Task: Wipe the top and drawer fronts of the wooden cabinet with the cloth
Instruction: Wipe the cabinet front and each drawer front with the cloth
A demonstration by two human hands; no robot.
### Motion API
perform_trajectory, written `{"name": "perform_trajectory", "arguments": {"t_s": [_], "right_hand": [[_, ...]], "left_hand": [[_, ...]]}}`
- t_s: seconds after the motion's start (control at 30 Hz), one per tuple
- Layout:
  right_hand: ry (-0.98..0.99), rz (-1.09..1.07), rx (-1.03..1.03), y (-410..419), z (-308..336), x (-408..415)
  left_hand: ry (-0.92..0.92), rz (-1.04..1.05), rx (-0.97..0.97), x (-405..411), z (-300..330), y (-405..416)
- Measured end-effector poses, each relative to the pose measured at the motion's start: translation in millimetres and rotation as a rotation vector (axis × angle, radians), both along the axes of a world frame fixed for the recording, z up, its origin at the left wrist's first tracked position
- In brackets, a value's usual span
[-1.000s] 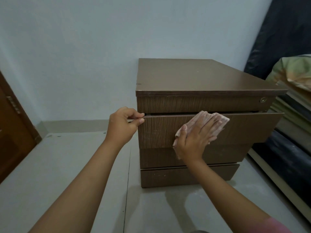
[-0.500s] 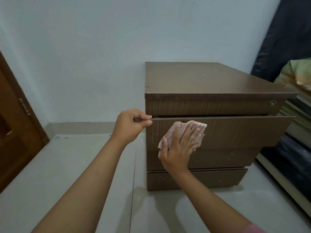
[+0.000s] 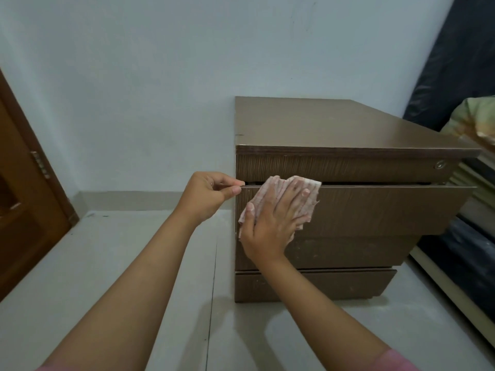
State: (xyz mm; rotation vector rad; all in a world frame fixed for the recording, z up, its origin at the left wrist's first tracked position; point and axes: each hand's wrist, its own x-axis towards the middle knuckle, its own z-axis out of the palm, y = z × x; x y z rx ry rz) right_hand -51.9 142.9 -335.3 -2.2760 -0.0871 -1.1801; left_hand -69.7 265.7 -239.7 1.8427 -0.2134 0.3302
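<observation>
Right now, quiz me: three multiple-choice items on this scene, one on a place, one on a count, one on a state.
1. Where is the cloth?
A. on the cabinet top
B. against the pulled-out drawer front
C. on the floor

2. How many drawer fronts show on the cabinet?
A. two
B. four
C. six

3. What is the left hand doing?
A. pinching the drawer's corner
B. resting flat on the floor
C. holding the cloth

Answers: 1 B, the right hand presses it there. 2 B, four stacked panels. 3 A, thumb and fingers close on the corner of the drawer.
</observation>
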Motion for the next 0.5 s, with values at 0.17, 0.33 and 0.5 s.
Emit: {"name": "perform_trajectory", "arguments": {"t_s": [0.17,0.33,0.5], "right_hand": [[-0.001,0.030,0.003,35,-16,-4],[-0.036,0.049,-0.051,31,-43,-6],[-0.010,0.051,-0.101,-8,-62,-1]], "left_hand": [[0.001,-0.028,-0.018,2,-1,2],[-0.014,0.005,-0.005,1,-3,1],[-0.032,0.018,-0.014,-2,-4,-1]]}}
